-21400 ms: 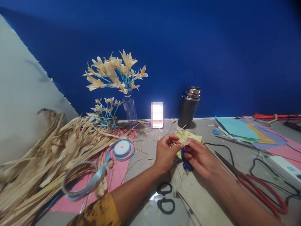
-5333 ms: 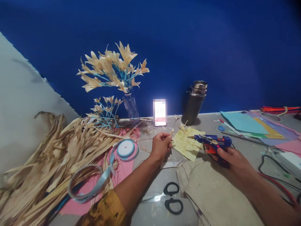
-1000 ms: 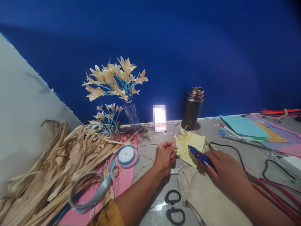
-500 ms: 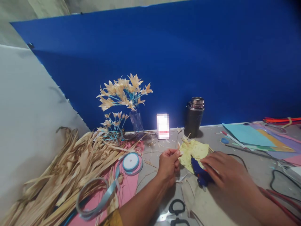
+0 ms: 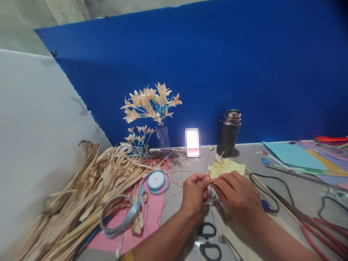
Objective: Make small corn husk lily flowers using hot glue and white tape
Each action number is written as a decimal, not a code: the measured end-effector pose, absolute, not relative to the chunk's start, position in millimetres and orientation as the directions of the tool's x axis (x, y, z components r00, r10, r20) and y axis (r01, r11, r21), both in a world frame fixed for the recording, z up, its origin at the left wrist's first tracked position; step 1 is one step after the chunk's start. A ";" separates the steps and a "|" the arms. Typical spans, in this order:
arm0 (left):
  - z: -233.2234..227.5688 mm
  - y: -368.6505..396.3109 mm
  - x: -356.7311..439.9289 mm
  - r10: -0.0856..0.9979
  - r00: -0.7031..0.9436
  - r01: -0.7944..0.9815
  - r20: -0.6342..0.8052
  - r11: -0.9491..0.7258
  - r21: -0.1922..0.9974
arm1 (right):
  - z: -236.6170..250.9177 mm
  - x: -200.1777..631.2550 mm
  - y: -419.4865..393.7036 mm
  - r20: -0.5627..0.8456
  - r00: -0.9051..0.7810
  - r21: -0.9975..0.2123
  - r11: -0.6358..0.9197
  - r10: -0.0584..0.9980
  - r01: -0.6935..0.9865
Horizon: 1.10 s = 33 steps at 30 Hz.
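Note:
My left hand (image 5: 194, 192) and my right hand (image 5: 235, 194) meet fingertip to fingertip over the grey table, pinching a small pale dried-leaf piece (image 5: 210, 178) between them. Just behind the fingers lies a yellow paper sheet (image 5: 228, 167) with small leaf petals on it. The blue glue gun (image 5: 265, 206) lies on the table, mostly hidden behind my right hand, with its black cord (image 5: 268, 178) looping to the right. Black-handled scissors (image 5: 208, 239) lie below my wrists.
A heap of dried leaves (image 5: 81, 195) fills the left. Light-blue ribbon and its spool (image 5: 156, 180) lie on pink paper (image 5: 148, 221). At the back stand a vase of leaf flowers (image 5: 153, 105), a lit phone (image 5: 192, 142) and a steel flask (image 5: 230, 132). Coloured papers (image 5: 296, 156) and red-handled pliers (image 5: 318, 230) lie right.
My right hand has let go of the glue gun, which now lies on the table, and has moved left to join my left hand on the leaf piece. The camera tilted upward slightly.

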<state>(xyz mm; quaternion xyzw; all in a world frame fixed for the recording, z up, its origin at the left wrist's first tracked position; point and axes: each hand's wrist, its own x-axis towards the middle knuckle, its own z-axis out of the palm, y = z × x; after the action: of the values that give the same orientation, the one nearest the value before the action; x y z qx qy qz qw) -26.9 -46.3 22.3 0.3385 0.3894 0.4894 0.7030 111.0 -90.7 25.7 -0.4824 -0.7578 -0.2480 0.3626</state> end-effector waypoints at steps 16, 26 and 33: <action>25.6 -53.0 -25.9 0.892 0.397 -0.477 -0.217 0.402 0.781 | 32.7 121.1 -91.5 0.662 0.238 -0.668 0.415 0.711 0.618; 19.2 -55.2 -23.5 0.838 0.462 -0.397 -0.290 0.488 0.777 | 25.1 121.6 -88.2 0.481 0.324 -0.835 0.313 0.815 0.454; 18.9 -55.5 -23.2 0.839 0.451 -0.386 -0.305 0.491 0.781 | 22.3 117.7 -87.7 0.613 0.244 -0.731 0.424 0.751 0.534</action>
<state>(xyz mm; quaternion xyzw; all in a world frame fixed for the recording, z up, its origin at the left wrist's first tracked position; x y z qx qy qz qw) -23.2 -55.5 18.9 0.3221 0.3517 0.3884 0.7885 117.7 -87.7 22.3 -0.5286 -0.6080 0.0927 0.5851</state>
